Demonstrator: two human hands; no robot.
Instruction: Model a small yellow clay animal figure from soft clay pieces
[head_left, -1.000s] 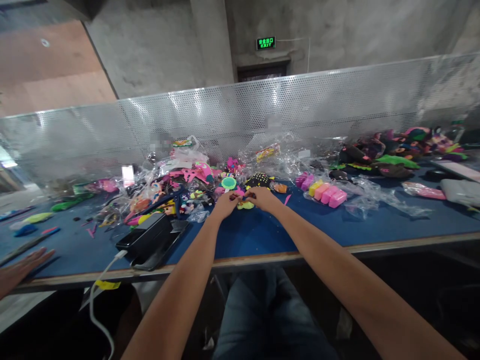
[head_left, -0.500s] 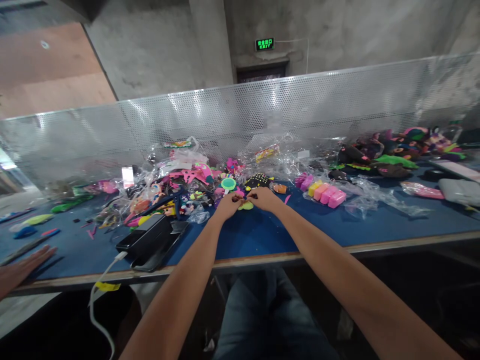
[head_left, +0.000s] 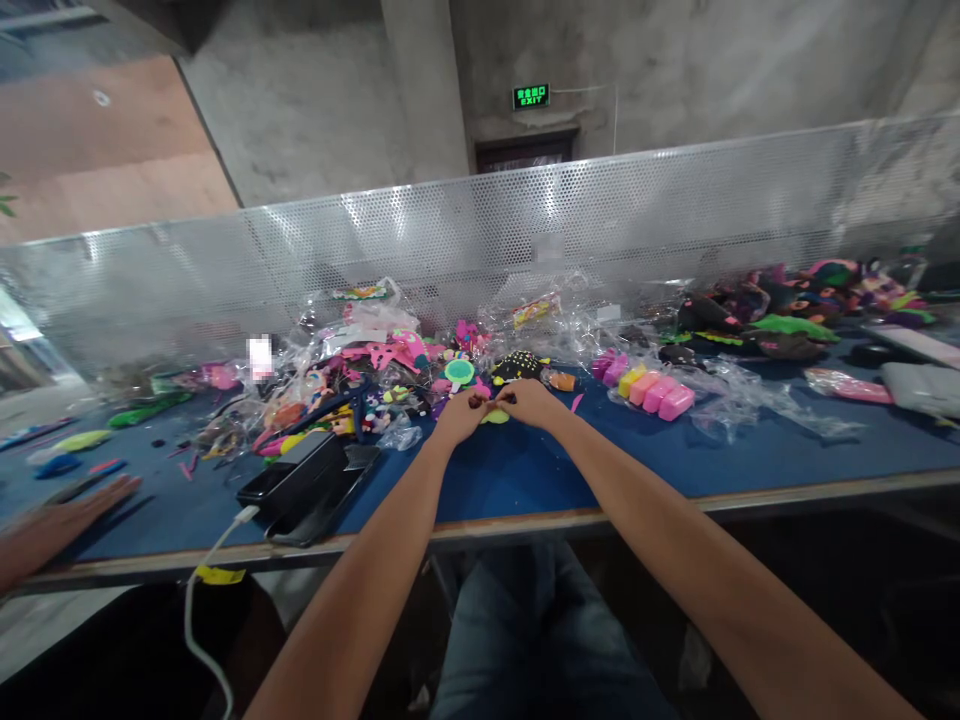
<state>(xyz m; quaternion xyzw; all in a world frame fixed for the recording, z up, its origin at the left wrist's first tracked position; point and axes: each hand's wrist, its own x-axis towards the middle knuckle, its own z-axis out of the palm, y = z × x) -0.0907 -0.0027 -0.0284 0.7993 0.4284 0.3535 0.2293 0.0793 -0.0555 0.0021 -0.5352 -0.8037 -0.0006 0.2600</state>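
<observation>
My left hand (head_left: 460, 416) and my right hand (head_left: 527, 402) meet over the blue tabletop (head_left: 510, 475), fingertips pinched close together. Whatever small bit lies between the fingertips is too small to make out. Just under them shows a yellow-green flat piece (head_left: 495, 416). Right behind my hands sits a black dome-shaped piece with yellow dots (head_left: 519, 367). A round green disc with a pale rim (head_left: 459, 373) is beyond my left hand. An orange-brown lump in clear wrap (head_left: 561, 380) lies past my right hand.
A black box-like device (head_left: 300, 470) with a white cable stands at left. Another person's hand (head_left: 94, 505) rests at far left. Pink clay packs (head_left: 664, 395), crumpled clear bags (head_left: 772, 400) and dark figures (head_left: 787, 310) lie at right. A perforated metal screen (head_left: 450, 225) runs behind.
My hands stay at nearly the same place, with the fingertips drawn slightly closer together. The other person's hand at far left has shifted a little to the right. The view tilts slightly.
</observation>
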